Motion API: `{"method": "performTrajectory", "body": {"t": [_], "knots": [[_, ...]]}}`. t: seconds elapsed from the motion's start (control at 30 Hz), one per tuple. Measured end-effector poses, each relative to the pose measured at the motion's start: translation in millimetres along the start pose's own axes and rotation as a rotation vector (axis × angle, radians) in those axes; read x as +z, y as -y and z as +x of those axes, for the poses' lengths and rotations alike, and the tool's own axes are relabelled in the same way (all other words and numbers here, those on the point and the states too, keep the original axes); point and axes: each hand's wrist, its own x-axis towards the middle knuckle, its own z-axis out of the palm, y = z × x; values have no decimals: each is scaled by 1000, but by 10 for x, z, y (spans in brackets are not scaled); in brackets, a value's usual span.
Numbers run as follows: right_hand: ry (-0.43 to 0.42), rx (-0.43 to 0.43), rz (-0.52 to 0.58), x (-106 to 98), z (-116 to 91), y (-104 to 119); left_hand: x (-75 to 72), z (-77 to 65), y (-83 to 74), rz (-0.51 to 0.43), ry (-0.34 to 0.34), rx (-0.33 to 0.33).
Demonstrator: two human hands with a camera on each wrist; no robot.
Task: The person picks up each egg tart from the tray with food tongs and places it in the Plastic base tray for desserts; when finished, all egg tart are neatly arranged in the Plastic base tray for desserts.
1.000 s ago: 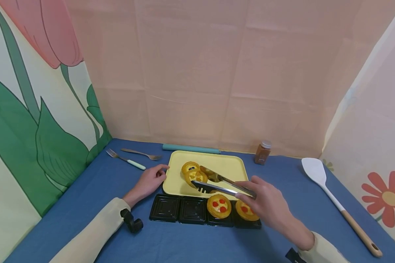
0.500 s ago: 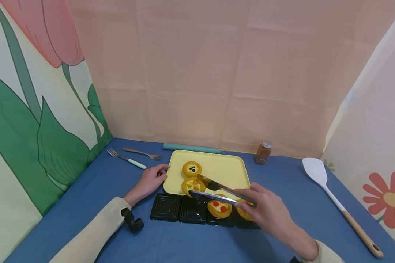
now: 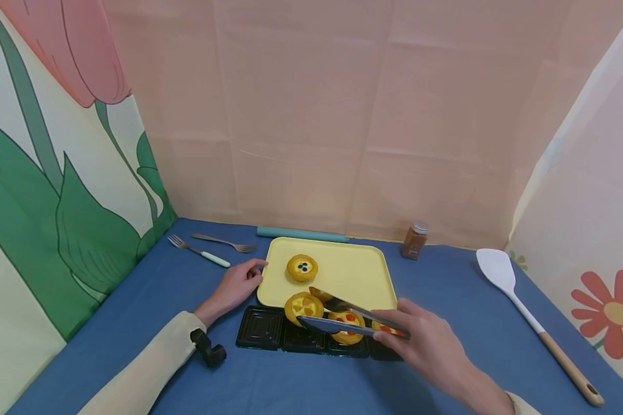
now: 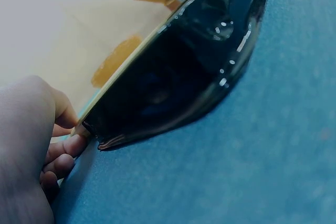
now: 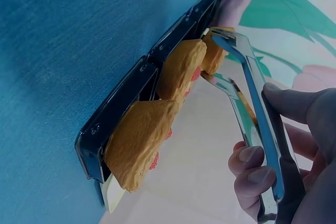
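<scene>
My right hand [image 3: 428,343] grips metal tongs [image 3: 342,327], their tips around a tart with yellow fruit pieces [image 3: 302,306]. In the head view this tart overlaps the back of the black tray's [image 3: 259,327] second compartment from the left. Two tarts with red toppings, one [image 5: 181,66] partly behind the tongs in the head view, the other [image 5: 144,140] at the right end, sit in the two right compartments. A blueberry tart [image 3: 302,268] rests on the yellow tray [image 3: 353,265]. My left hand [image 3: 239,282] pinches that tray's left edge between thumb and fingers.
Two forks, one with a pale green handle [image 3: 215,259] and one brownish [image 3: 218,240], lie at the left. A teal roller-like stick [image 3: 301,234] lies behind the yellow tray. A brown spice jar [image 3: 414,242] stands at the back right, and a white spatula [image 3: 521,308] lies far right.
The tongs have carried the yellow-fruit tart from beside the blueberry tart toward me, off the yellow tray to the black tray. My left hand stays on the yellow tray's edge.
</scene>
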Motion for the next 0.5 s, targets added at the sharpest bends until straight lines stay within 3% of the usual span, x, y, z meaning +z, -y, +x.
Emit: {"method": "performTrajectory", "body": {"t": [0.5], "knots": [[43, -45, 11, -25, -64, -10, 6, -10, -11, 3, -5, -9]]}}
